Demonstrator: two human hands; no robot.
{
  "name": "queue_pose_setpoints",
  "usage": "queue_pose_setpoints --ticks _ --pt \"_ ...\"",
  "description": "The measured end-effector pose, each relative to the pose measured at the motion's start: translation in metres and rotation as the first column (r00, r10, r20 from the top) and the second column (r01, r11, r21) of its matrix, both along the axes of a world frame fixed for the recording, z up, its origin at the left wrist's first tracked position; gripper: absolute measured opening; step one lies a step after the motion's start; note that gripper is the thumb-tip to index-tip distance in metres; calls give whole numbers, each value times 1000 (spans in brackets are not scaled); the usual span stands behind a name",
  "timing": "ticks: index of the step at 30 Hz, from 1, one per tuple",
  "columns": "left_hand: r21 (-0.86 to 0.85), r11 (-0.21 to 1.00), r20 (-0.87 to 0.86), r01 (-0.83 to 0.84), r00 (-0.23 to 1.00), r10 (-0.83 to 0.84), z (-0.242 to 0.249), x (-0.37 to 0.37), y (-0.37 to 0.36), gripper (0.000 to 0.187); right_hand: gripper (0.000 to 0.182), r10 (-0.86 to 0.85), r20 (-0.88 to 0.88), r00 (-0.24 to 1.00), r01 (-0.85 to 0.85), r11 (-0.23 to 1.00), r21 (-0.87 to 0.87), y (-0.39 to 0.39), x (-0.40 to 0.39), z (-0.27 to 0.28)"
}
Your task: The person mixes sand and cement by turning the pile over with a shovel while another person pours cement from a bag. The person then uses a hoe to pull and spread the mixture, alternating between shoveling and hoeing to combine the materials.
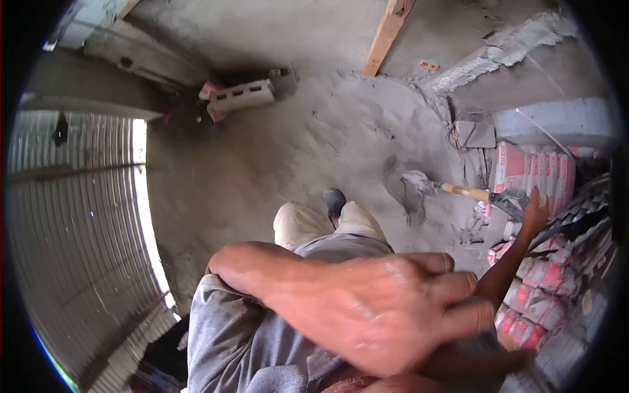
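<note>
A shovel [462, 191] with a wooden shaft lies low over the sand, its grey blade [417, 181] dug into the edge of the sand pile [354, 131]. My right hand [536, 213] reaches out to the right and grips the shovel's grey handle end [511, 200]. My left hand [393, 308] fills the foreground. It crosses my body and lies flat over my right upper arm, fingers stretched out side by side, holding nothing. My legs and one shoe [334, 200] show below.
Stacked red-and-white cement bags [534, 171] line the right side. Concrete blocks [241, 97] sit at the back and a wooden plank [386, 33] leans there. Corrugated metal sheeting [78, 249] covers the left. A low block wall [557, 121] stands at right.
</note>
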State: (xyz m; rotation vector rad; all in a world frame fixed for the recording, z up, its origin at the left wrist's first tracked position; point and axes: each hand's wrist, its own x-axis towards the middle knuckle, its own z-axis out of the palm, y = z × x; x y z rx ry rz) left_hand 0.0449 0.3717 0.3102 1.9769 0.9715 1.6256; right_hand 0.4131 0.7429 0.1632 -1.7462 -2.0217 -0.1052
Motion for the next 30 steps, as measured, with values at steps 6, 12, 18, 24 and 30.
queue_pose_setpoints --ticks 6,12,18,24,30 --pt "-540 817 -499 -203 859 -116 -52 -136 22 48 40 -10 299 954 -90 944 318 -40 72 -48" --pt "-701 467 -572 -539 816 84 -214 -304 -8 49 20 -282 -941 187 548 825 -138 -209 -15 -56" --pt "-814 536 -411 -225 875 -257 -211 -377 5 48 18 -473 -871 131 664 695 -277 -332 -119 -91" --pt "-653 672 -482 -349 876 -13 -166 -394 95 43 11 -213 -933 -289 521 783 -340 -368 -180 -89" --pt "-494 836 -498 -238 866 -47 -61 -388 168 42 42 -62 -982 -178 526 837 -149 -371 -183 9"
